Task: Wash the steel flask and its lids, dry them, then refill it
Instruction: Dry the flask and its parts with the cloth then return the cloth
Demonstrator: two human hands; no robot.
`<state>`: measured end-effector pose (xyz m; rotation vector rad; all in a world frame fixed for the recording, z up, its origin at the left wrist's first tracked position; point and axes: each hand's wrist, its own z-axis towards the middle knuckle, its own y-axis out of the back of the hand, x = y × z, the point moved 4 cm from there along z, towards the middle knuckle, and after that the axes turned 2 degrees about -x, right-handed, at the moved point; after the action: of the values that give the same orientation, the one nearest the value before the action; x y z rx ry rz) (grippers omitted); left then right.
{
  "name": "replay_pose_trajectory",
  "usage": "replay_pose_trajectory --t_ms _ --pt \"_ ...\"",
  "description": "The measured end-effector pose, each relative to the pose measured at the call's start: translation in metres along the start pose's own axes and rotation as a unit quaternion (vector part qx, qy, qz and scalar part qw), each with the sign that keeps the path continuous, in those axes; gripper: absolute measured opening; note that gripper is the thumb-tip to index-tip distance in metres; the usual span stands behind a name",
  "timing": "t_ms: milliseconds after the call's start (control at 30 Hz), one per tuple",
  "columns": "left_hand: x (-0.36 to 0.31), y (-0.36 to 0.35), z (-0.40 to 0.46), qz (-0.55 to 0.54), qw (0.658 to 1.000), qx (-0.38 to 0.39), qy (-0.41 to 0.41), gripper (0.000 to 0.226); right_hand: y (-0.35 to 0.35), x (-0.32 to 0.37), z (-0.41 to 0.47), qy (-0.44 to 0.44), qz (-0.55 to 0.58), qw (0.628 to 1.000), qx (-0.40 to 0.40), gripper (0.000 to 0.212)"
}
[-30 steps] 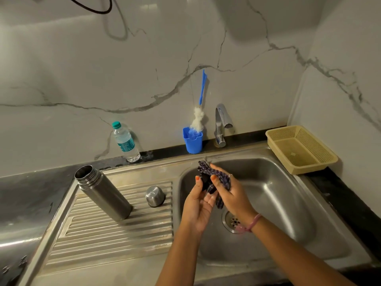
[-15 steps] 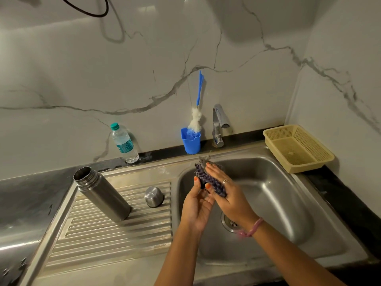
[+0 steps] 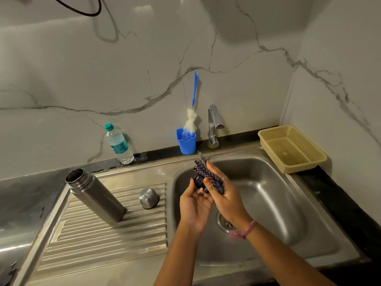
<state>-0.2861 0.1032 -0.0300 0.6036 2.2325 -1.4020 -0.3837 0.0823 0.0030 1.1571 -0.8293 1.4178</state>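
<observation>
The open steel flask (image 3: 95, 198) stands on the ribbed drainboard (image 3: 107, 234) at the left. Its steel cap (image 3: 148, 197) rests upside down beside it. Over the sink basin (image 3: 268, 203), my left hand (image 3: 194, 207) holds a small black inner lid (image 3: 199, 181) by the fingertips. My right hand (image 3: 224, 195) presses a purple patterned cloth (image 3: 208, 175) against that lid. Part of the lid is hidden by the cloth and fingers.
A plastic water bottle (image 3: 118, 143) stands at the back wall. A blue cup (image 3: 186, 141) holding a bottle brush (image 3: 192, 112) sits next to the tap (image 3: 213, 124). A beige basket (image 3: 291, 148) rests at the right of the sink.
The cloth has shifted over the lid as my right hand rubs it. Both hands stay above the basin. Flask and cap have not moved.
</observation>
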Motion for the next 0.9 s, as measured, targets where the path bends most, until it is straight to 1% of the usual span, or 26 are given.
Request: replay_pose_trajectory --t_ms 67,133,200,267,300,367,433,500,533,633,700,800,900 --pt "-0.003 -0.004 -0.002 0.041 0.999 0.006 -0.018 0.045 -0.001 -0.005 -0.001 0.000 0.009 1.000 0.014 0.050" --pt "-0.004 -0.006 -0.002 0.095 0.995 0.015 -0.026 0.042 -0.001 -0.009 0.001 -0.008 0.011 1.000 0.014 0.049" --pt "-0.003 -0.004 -0.001 0.119 0.993 0.009 -0.025 0.039 0.000 -0.010 0.002 -0.040 0.044 0.998 0.013 0.045" --pt "-0.004 0.001 -0.001 0.126 0.992 0.005 -0.027 0.043 0.003 -0.016 0.005 -0.074 0.088 0.993 -0.007 0.037" --pt "-0.004 0.003 -0.001 0.128 0.991 0.003 -0.028 0.045 0.005 -0.018 0.007 -0.090 0.104 0.990 -0.020 0.034" --pt "-0.003 0.006 -0.001 0.123 0.992 0.007 -0.029 0.044 0.008 -0.020 0.007 -0.089 0.104 0.990 -0.032 0.032" --pt "-0.005 0.007 0.000 0.106 0.994 0.003 -0.032 0.043 0.003 -0.010 0.002 -0.059 0.078 0.995 -0.022 0.038" --pt "-0.007 0.006 0.000 0.094 0.995 0.006 -0.035 0.047 -0.003 -0.005 -0.003 -0.019 0.034 0.999 -0.006 0.043" --pt "-0.008 0.005 0.000 0.091 0.995 0.010 -0.036 0.047 -0.003 -0.006 -0.001 -0.010 0.032 0.999 -0.005 0.044" --pt "-0.009 0.004 -0.003 0.082 0.996 0.019 -0.031 0.038 0.001 -0.011 0.008 -0.064 0.100 0.993 -0.023 0.034" --pt "-0.010 0.005 -0.003 0.063 0.997 0.019 -0.031 0.033 0.001 -0.009 0.008 -0.070 0.091 0.993 -0.028 0.034" --pt "-0.014 0.007 -0.001 0.034 0.998 0.019 -0.043 0.038 -0.004 -0.001 0.002 -0.038 0.059 0.997 -0.006 0.044" --pt "-0.013 0.000 -0.004 0.055 0.997 0.020 -0.043 0.044 -0.001 -0.007 0.006 -0.057 0.076 0.995 -0.006 0.044"
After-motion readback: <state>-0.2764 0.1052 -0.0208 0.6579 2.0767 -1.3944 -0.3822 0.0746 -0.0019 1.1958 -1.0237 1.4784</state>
